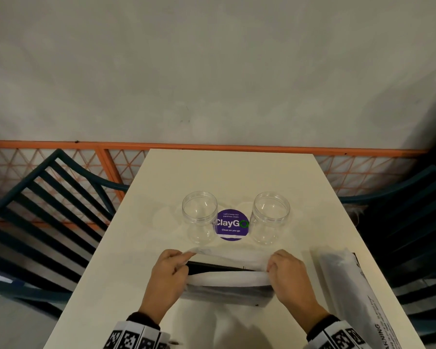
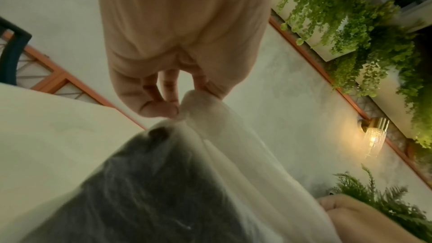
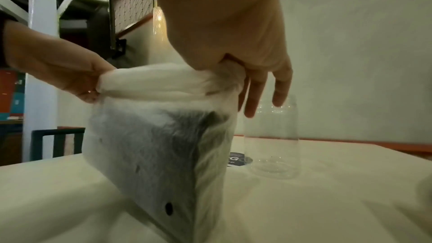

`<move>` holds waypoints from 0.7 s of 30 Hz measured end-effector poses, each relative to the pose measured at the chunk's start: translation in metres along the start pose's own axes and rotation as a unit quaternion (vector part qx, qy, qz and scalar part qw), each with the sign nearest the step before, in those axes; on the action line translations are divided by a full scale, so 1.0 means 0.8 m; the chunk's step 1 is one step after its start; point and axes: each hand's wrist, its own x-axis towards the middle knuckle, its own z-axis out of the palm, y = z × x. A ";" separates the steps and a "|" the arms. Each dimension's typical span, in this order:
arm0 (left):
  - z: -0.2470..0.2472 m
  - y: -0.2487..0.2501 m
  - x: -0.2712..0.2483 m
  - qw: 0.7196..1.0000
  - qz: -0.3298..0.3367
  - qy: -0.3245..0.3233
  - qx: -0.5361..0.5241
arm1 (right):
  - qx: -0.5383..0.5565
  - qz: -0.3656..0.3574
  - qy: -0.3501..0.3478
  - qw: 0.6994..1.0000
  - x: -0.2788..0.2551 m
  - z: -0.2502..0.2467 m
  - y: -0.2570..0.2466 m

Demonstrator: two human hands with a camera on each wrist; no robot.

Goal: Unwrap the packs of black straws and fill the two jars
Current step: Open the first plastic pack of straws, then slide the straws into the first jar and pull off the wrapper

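Observation:
A pack of black straws [image 1: 227, 285] in a cloudy plastic bag stands upright on the white table [image 1: 136, 248] near its front edge. Its top is pulled open and black straws show inside. My left hand [image 1: 170, 269] pinches the bag's rolled rim at the left end, and my right hand [image 1: 286, 270] grips the rim at the right end. The bag [image 3: 158, 145] fills the right wrist view, and the left wrist view shows the pinched rim [image 2: 196, 103]. Two clear jars stand behind, one on the left [image 1: 200, 215] and one on the right [image 1: 271, 216]. Both hold nothing.
A second wrapped pack [image 1: 350, 288] lies along the table's right edge. A purple round sticker [image 1: 231, 224] sits between the jars. Dark slatted chairs [image 1: 35, 217] stand on both sides, with an orange mesh rail [image 1: 212, 146] and a wall behind the table.

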 end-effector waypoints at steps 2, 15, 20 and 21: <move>0.000 0.002 -0.002 1.000 0.000 -0.027 0.006 | -0.021 0.012 -0.021 0.999 0.001 -0.001 -0.001; -0.014 0.048 -0.008 0.991 0.135 -0.020 0.002 | 0.075 -0.238 -0.163 0.955 0.029 0.014 -0.102; -0.019 0.076 -0.014 0.977 0.195 -0.079 -0.046 | 0.144 -0.231 -0.179 0.945 0.032 0.007 -0.099; -0.026 0.074 -0.012 0.976 0.188 -0.082 -0.073 | 0.164 -0.218 -0.177 0.946 0.035 0.006 -0.093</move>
